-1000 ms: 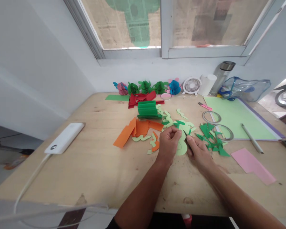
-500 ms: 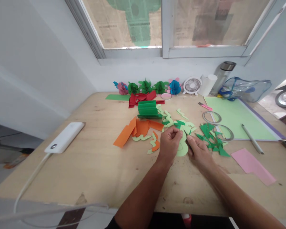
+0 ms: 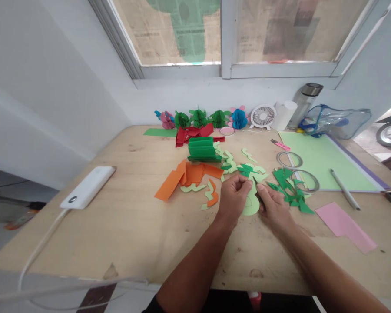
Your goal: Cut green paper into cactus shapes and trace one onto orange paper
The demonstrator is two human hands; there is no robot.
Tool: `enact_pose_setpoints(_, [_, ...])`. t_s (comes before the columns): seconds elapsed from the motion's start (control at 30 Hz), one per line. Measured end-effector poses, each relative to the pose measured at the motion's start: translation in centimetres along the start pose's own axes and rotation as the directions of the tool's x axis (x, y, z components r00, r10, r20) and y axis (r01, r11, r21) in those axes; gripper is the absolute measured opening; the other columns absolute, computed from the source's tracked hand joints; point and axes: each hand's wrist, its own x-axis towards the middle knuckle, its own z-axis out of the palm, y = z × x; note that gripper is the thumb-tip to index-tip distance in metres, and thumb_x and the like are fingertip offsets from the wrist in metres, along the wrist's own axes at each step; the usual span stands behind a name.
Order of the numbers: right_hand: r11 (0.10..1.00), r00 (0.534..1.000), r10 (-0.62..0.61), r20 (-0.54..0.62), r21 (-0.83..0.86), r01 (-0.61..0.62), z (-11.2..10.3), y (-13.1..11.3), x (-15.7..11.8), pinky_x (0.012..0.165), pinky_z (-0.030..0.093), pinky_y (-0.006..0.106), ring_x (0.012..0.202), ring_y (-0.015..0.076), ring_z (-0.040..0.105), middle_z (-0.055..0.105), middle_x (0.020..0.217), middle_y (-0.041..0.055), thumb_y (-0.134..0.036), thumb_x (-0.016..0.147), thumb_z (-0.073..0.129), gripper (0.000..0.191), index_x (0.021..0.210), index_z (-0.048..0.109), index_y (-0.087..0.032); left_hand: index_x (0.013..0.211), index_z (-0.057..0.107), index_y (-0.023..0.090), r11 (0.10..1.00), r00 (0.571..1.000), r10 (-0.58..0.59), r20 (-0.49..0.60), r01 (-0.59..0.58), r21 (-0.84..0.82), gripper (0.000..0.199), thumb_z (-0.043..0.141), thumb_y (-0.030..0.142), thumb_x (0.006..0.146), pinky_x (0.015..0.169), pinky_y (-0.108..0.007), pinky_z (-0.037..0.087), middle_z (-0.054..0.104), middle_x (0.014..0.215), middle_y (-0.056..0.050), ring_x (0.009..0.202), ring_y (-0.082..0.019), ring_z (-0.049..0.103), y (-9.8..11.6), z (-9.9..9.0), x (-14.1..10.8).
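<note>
My left hand (image 3: pixel 235 195) pinches a light green paper cutout (image 3: pixel 251 205) with a rounded lower lobe and a pencil outline on it. Close beside it, my right hand (image 3: pixel 273 201) is closed around a pair of dark scissors (image 3: pixel 255 180); only the narrow blade tip shows at the paper's edge, and the handles are hidden in the fingers. Behind the hands lie wavy light green paper pieces (image 3: pixel 228 161). To the right of my right hand is a heap of dark green paper scraps (image 3: pixel 293 191).
Orange folded paper (image 3: pixel 171 180), a pleated green paper stack (image 3: pixel 202 149) and red paper (image 3: pixel 192 134) lie left of centre. A white power bank (image 3: pixel 87 187) with a cable rests at left. Tape rolls (image 3: pixel 304 181), pink snips (image 3: pixel 280 144), a pen (image 3: pixel 344 189) and pink paper (image 3: pixel 342 226) lie right.
The light green cutout has turned and shifted slightly to the right in my left hand. Both hands stay at nearly the same spot.
</note>
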Motion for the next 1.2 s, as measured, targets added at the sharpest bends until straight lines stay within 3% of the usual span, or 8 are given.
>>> enact_pose_setpoints(0.57, [0.997, 0.998, -0.041, 0.045, -0.064, 0.044, -0.4, 1.2, 0.3, 0.043, 0.025, 0.026, 0.043, 0.0097, 0.030, 0.037, 0.046, -0.0055, -0.056, 0.089, 0.047, 0.048, 0.057, 0.038, -0.022, 0.061, 0.056, 0.016, 0.996, 0.997, 0.079, -0.025, -0.078, 0.041, 0.016, 0.065, 0.026, 0.068, 0.055, -0.021, 0.034, 0.051, 0.056, 0.004, 0.054, -0.008, 0.043, 0.0, -0.1, 0.2])
enact_pose_setpoints(1.2, [1.000, 0.999, -0.008, 0.050, 0.023, 0.007, -0.3, 0.8, 0.1, 0.042, 0.017, 0.026, 0.042, 0.0084, 0.024, 0.033, 0.045, -0.0071, -0.056, 0.088, 0.049, 0.049, 0.057, 0.037, -0.022, 0.062, 0.056, 0.016, 1.000, 1.000, 0.025, 0.011, -0.025, 0.000, 0.017, 0.067, 0.027, 0.067, 0.054, -0.021, 0.035, 0.052, 0.056, 0.004, 0.053, -0.008, 0.044, 0.2, -0.1, 0.1])
